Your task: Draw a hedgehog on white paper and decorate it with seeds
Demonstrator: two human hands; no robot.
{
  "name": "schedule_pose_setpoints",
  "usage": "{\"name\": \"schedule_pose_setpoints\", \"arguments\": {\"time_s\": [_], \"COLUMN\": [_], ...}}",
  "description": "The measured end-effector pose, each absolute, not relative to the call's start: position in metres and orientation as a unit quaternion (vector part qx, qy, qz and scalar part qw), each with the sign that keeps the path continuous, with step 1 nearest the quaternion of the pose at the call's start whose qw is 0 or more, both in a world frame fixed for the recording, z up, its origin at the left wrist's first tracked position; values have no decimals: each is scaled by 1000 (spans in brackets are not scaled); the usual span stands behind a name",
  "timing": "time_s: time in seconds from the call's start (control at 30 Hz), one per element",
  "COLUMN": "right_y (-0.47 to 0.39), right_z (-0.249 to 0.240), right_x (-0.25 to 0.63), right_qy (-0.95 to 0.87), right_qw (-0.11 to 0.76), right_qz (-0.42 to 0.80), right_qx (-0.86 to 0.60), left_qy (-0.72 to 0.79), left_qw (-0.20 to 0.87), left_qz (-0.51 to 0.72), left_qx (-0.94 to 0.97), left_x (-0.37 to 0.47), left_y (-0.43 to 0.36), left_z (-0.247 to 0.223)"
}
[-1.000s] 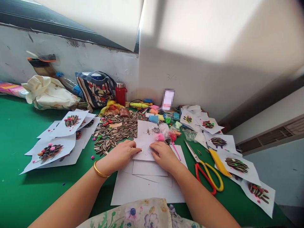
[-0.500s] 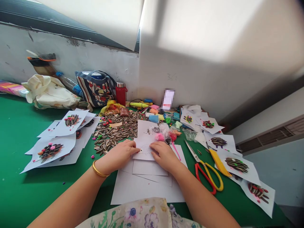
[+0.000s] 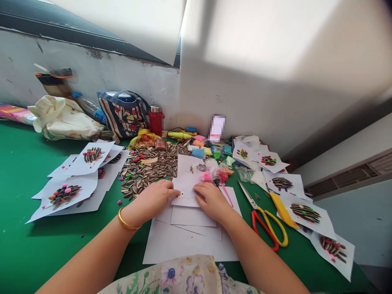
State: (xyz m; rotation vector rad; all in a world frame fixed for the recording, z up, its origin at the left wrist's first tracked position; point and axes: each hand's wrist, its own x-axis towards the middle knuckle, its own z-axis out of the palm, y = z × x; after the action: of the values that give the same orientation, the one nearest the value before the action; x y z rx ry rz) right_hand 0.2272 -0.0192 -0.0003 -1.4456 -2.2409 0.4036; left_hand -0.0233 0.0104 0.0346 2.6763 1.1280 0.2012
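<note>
A pale, stippled flat shape (image 3: 188, 193) with a small dark dot at its left end lies on a white paper card (image 3: 183, 202). At the dotted end, my left hand (image 3: 161, 197) touches it with the fingers bunched together; anything between them is too small to make out. My right hand (image 3: 211, 200) rests over the shape's other end, thumb and fingers apart and pressing on the card. More white paper sheets (image 3: 171, 249) are layered underneath. Just behind my hands sits a pink clay lump (image 3: 206, 177) among clear plastic wrappings.
Striped sunflower seeds (image 3: 153, 165) are heaped behind my left hand. Scissors (image 3: 263, 218) with red and yellow handles and a yellow cutter (image 3: 283, 210) lie at right. Seed-decorated cards (image 3: 70, 185) overlap at left, others (image 3: 309, 212) at right. A red bottle (image 3: 155, 121) stands by the wall.
My left fingertips have shifted very slightly at the dotted end of the shape. My right hand stays in place.
</note>
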Motion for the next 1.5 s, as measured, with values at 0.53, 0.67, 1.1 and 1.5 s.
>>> {"name": "schedule_pose_setpoints", "arguments": {"time_s": [0.53, 0.67, 1.1, 1.5], "right_y": [-20, -20, -19, -19], "right_z": [2, 1, -2, -3], "right_x": [226, 226, 226, 226], "right_qy": [-807, -807, -812, -813], "right_qw": [217, 220, 236, 229], "right_qz": [152, 148, 140, 136], "right_qx": [-528, -527, -515, -519], "left_qy": [373, 401, 428, 433], "left_qw": [99, 97, 126, 137], "left_qz": [76, 112, 145, 155], "left_qx": [919, 904, 883, 877], "left_x": [-20, -15, -11, -8], "left_y": [15, 21, 33, 37], "left_z": [27, 19, 4, 3]}}
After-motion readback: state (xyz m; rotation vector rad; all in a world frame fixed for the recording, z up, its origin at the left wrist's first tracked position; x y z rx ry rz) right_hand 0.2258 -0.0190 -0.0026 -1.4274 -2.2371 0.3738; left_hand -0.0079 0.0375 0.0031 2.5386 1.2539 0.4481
